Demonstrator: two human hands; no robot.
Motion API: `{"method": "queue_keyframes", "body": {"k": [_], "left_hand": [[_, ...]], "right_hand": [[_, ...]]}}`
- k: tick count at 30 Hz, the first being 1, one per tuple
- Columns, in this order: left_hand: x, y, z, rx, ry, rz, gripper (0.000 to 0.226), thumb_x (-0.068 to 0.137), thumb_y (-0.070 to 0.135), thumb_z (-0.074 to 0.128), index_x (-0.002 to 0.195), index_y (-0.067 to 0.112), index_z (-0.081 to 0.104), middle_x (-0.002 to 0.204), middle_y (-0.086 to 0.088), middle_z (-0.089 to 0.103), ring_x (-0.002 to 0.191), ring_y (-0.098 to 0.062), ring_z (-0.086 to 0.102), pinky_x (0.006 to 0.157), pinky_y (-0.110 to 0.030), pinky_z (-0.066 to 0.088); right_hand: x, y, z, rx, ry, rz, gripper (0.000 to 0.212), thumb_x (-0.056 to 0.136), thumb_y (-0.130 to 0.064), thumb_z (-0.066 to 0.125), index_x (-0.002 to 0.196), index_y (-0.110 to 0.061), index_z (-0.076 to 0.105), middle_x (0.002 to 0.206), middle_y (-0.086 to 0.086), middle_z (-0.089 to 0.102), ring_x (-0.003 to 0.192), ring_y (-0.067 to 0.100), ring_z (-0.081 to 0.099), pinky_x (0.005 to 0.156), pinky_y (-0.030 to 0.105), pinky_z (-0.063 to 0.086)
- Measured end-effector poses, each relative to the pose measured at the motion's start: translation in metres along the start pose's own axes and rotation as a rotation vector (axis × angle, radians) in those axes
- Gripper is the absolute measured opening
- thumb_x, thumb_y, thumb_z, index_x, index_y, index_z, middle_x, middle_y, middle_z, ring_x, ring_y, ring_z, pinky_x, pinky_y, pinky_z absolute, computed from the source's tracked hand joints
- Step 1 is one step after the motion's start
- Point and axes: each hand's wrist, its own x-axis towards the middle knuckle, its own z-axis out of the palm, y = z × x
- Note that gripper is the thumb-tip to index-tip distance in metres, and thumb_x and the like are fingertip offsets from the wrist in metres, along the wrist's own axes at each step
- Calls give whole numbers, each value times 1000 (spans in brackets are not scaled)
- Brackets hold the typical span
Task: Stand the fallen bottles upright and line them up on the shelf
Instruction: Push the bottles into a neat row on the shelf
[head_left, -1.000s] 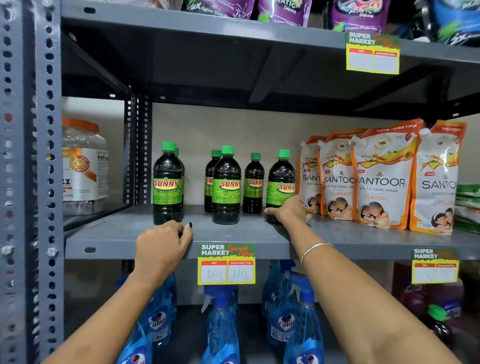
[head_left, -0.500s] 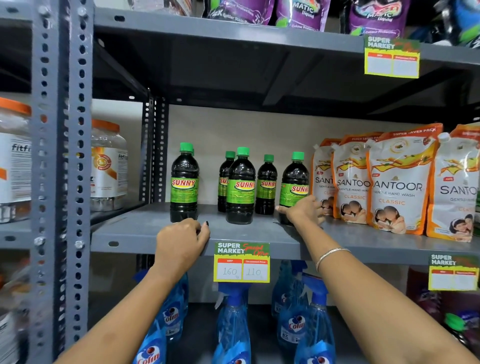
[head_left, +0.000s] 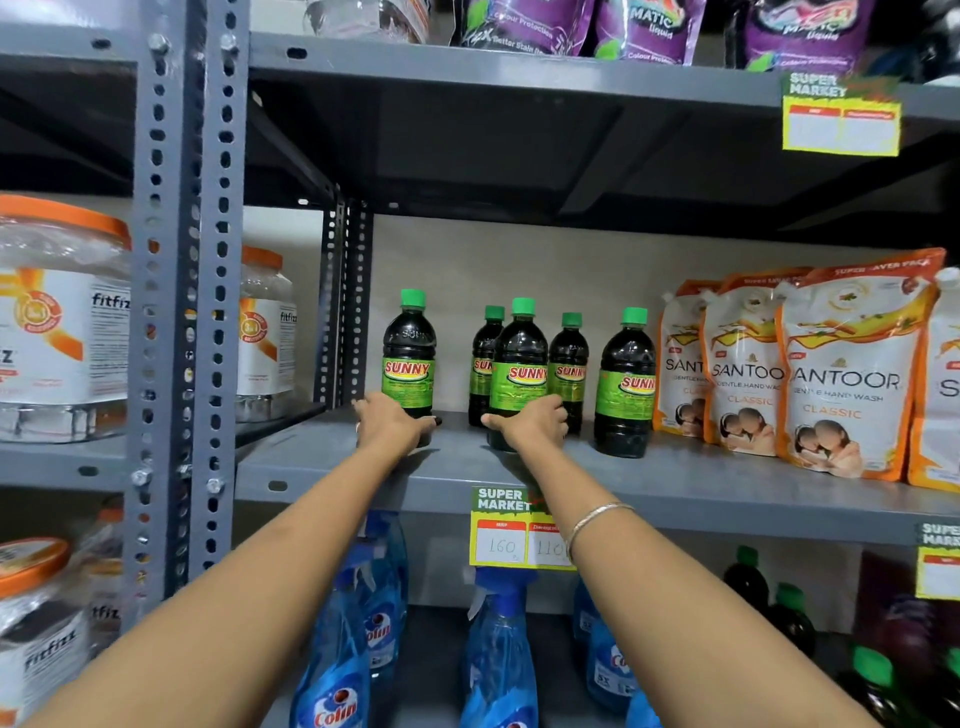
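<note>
The left hand (head_left: 390, 427) has its fingers (head_left: 423, 422) curled round the base of the leftmost bottle (head_left: 409, 354), and the right hand (head_left: 531, 427) wraps the foot of the front middle bottle (head_left: 519, 366) in the same low grip; how tightly either closes is hidden behind the knuckles. Holding them at the bottom probably lets each bottle slide along the shelf (head_left: 701, 488) without tipping. All five dark bottles stand upright with green caps and green SUNNY labels, none lying down. They sit unevenly: the left one stands apart, two smaller-looking ones (head_left: 569, 364) sit further back, and the right one (head_left: 625, 382) stands near the orange hand-wash pouches (head_left: 841, 384). Evening out the row seems to be what remains.
</note>
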Motion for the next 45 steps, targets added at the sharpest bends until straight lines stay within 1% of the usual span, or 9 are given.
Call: {"method": "queue_keyframes", "body": {"k": [3, 9, 12, 17, 23, 30, 36, 45], "left_hand": [[10, 1, 3, -30, -14, 5, 75, 74, 20, 76, 127, -8, 31, 134, -25, 41, 120, -37, 42, 97, -40, 35], [20, -5, 10, -49, 17, -5, 63, 74, 15, 76, 119, -5, 37, 124, -23, 52, 112, -38, 50, 91, -43, 41], [24, -8, 8, -39, 28, -8, 59, 73, 16, 77, 116, -3, 42, 120, -22, 55, 109, -37, 52, 89, -42, 42], [34, -15, -2, -22, -31, 24, 55, 68, 19, 80, 112, 0, 53, 113, -20, 61, 102, -33, 56, 83, -35, 44], [39, -24, -13, 15, -14, 62, 56, 66, 22, 82, 112, 1, 58, 113, -20, 63, 102, -32, 58, 80, -33, 44], [42, -30, -18, 0, -16, 82, 51, 67, 21, 81, 110, 2, 59, 110, -19, 64, 101, -31, 58, 78, -30, 42], [39, -31, -18, -12, -17, 99, 47, 70, 19, 79, 108, 2, 57, 110, -18, 64, 99, -30, 57, 71, -26, 37], [40, -33, -18, -10, -10, 116, 52, 68, 22, 81, 108, 3, 54, 110, -17, 63, 100, -30, 56, 74, -29, 40]], "right_hand": [[4, 1, 3, 6, -12, 19, 90, 71, -33, 81, 138, -2, 30, 144, 18, 41, 133, 33, 42, 104, 44, 39], [6, 1, 4, -28, 2, 15, 83, 72, -31, 80, 134, -3, 33, 138, 18, 49, 127, 34, 48, 98, 44, 44], [5, 0, 4, -37, 14, 8, 80, 72, -31, 80, 132, -3, 35, 136, 18, 50, 125, 35, 50, 96, 44, 45], [-2, -4, 5, -48, 22, -4, 81, 71, -32, 81, 131, -2, 36, 134, 17, 53, 123, 35, 52, 95, 45, 46], [-16, -14, 18, -37, -3, -40, 82, 69, -31, 83, 130, -3, 37, 135, 15, 52, 124, 33, 53, 94, 44, 46], [-22, -17, 24, -26, 1, -29, 79, 71, -31, 81, 131, -4, 37, 134, 15, 53, 122, 33, 54, 92, 44, 47], [-23, -17, 26, -32, 20, -33, 77, 72, -32, 81, 130, -4, 38, 132, 15, 54, 121, 33, 54, 92, 44, 48], [-21, -16, 26, -41, 21, -44, 77, 73, -32, 80, 131, -4, 37, 133, 15, 52, 122, 33, 53, 92, 44, 48]]}}
